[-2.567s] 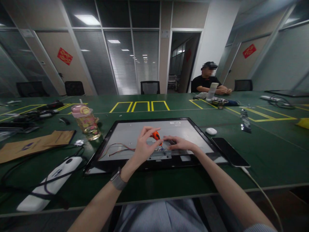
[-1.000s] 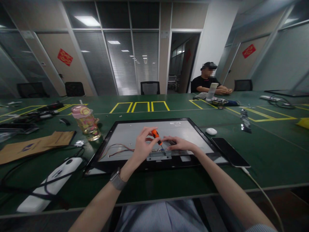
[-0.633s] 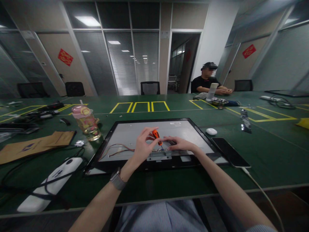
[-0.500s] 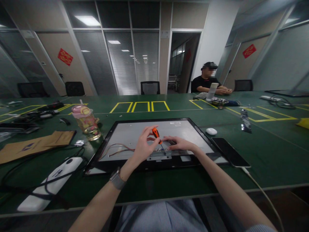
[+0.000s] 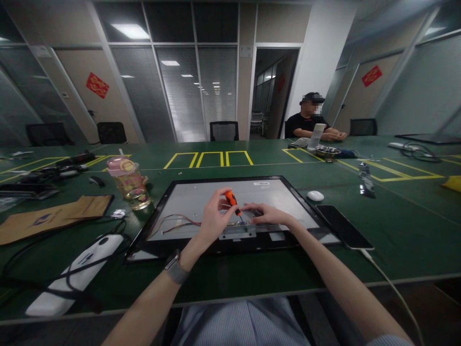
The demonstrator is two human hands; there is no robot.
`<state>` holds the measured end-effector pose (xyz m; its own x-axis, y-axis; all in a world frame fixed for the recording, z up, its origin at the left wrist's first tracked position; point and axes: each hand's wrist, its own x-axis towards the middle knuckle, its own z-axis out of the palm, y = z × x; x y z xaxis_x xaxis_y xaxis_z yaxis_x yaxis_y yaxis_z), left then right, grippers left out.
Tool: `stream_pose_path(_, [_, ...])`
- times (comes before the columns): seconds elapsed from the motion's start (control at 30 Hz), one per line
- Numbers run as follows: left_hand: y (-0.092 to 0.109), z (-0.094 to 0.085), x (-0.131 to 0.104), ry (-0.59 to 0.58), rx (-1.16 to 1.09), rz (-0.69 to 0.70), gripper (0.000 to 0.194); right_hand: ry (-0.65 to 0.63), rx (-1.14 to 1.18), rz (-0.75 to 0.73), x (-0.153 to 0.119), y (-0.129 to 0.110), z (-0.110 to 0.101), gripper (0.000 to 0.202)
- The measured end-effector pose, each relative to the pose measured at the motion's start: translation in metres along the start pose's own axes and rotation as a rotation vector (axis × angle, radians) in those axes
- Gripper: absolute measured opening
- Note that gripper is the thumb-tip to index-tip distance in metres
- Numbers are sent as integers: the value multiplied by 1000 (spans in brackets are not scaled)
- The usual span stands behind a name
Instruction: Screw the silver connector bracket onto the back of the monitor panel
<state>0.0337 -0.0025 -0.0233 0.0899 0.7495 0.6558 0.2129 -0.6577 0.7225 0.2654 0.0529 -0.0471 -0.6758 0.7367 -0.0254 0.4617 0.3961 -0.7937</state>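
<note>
Two bare hands are brought together over a metal bracket, where an orange and black screwdriver is gripped between the thumb and fingers of the left hand, its shaft tilted and its tip lowered to the bracket. The right hand is held low beside the tip, fingers bent; whether anything is pinched there cannot be told. The bracket is set along the near side of a flat panel, which is laid out near the middle of the worktop's near edge.

By all appearances, the work is caught partway: the bracket is in place and the tool is applied, but the fastening cannot be judged finished. Thin wires are left loose across the panel's left part, with a plug end seemingly unconnected.

The screw heads are too small to be counted, and whether they are being tightened or loosened is not shown. Part of the bracket's far side is obscured by fingers. Toward the worktop's right edge, a phone is seen; near its left corner, a white power strip is partly covered by dark cables.
</note>
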Motion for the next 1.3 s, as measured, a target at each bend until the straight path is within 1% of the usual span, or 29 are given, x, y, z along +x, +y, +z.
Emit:
stream_pose_path(0.07, [2, -1, 0, -4, 18, 23, 42, -3, -2, 0, 0, 0, 0, 63])
stream_pose_path(0.17, [6, -3, 0, -67, 7, 38, 39, -3, -1, 14, 0, 0, 0, 65])
stream_pose_path(0.23, [7, -4, 0, -116, -31, 35, 42, -4, 2, 20, 1, 1, 0, 66])
stream_pose_path(0.3, [5, -4, 0, -128, -34, 34, 47, -7, 5, 18, 2, 2, 1, 66])
stream_pose_path(0.37, [4, -4, 0, -102, 13, 54, 47, -6, 6, 19, 2, 3, 1, 66])
stream_pose_path(0.43, [3, -4, 0, -61, 79, 110, 45, -3, 10, 23, 2, 3, 1, 66])
stream_pose_path(0.53, [6, -3, -1, -6, 154, 189, 42, -4, 24, 16, 1, 1, 1, 67])
stream_pose_path(0.6, [8, -3, -2, 22, 168, 208, 40, -6, 28, 17, 0, 0, 0, 67])
stream_pose_path(0.67, [8, -4, -2, 49, 133, 188, 39, -7, 30, 20, -1, -2, 0, 67])
stream_pose_path(0.73, [8, -5, -1, 77, 53, 144, 38, -9, 31, 21, -1, -3, 0, 67])
stream_pose_path(0.83, [9, -11, 2, 118, -20, 87, 41, -10, 14, 28, -1, -4, -1, 65])
stream_pose_path(0.93, [11, -18, 7, 136, 103, 71, 38, -14, -12, 41, -2, -5, -1, 65])
stream_pose_path(1.07, [13, -22, 11, 104, 234, 92, 34, -11, -23, 39, -1, -3, -1, 65])
stream_pose_path(1.3, [12, -18, 9, 143, 262, 124, 32, 2, -32, 7, 0, 0, -1, 63])
